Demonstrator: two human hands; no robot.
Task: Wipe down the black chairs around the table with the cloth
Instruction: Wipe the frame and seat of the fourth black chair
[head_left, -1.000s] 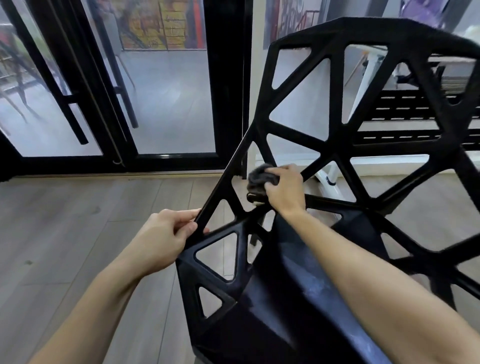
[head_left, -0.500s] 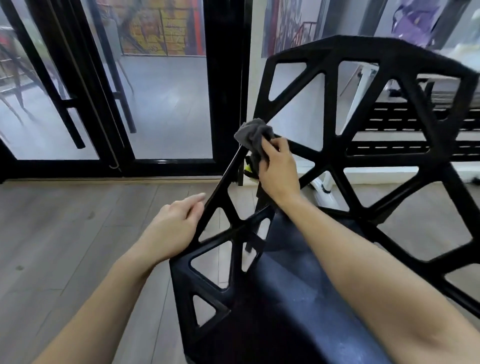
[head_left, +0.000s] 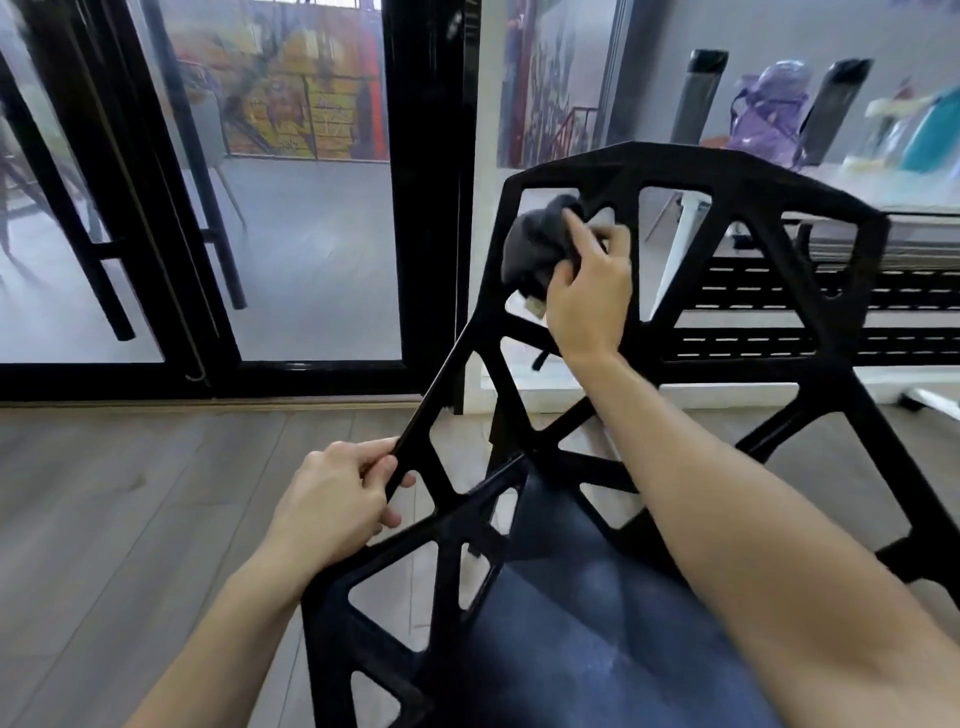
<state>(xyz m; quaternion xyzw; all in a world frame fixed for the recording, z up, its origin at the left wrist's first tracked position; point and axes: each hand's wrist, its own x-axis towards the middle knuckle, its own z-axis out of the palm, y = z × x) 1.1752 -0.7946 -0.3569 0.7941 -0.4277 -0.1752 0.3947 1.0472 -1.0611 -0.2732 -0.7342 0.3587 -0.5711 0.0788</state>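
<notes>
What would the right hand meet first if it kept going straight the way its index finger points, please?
Probably the top rail of the black chair: the right hand, gripping the grey cloth, points up and left at the backrest's upper corner. Depth is unclear.

The chair (head_left: 748, 171) I am wiping is black, its back an open lattice of triangular cut-outs; the seat shows a dull blue-grey sheen. The cloth (head_left: 540, 244) in my right hand (head_left: 589, 291) is dark grey. The floor (head_left: 130, 493) is grey-brown wood-grain plank. The door frames (head_left: 426, 197) are glossy black. Beyond the glass, a mural (head_left: 291, 88) shows yellow, orange and red. A purple bag (head_left: 769, 114) is blurred.
</notes>
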